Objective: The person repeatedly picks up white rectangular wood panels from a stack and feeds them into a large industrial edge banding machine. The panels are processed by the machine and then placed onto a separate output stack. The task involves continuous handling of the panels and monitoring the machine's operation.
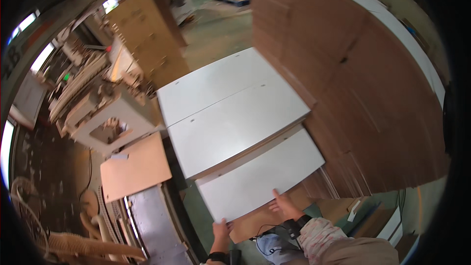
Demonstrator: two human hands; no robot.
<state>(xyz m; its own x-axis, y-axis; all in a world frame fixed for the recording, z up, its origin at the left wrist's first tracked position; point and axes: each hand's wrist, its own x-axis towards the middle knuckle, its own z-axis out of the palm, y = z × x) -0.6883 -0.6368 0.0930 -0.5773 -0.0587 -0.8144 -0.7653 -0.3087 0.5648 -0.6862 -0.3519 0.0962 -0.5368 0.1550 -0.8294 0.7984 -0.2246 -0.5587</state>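
A white panel [262, 176] with small dark holes lies nearest me, jutting out from a stack of similar white boards [235, 110]. My left hand [222, 229] is at its near left corner, fingers curled against the edge. Farther right along the same edge is my right hand [286, 206]; the thumb reaches onto the panel's rim and the fingers sit lower, against its side. A brown board [255, 223] shows beneath the panel, between my hands.
On the right, a tall stack of large brown-faced boards [353, 83] stands beside the white boards. To the left is a woodworking machine with a metal bed [154, 221] and a tan board [137, 167] on it. A tan drilled panel [147, 37] stands behind, near wood scraps [83, 83].
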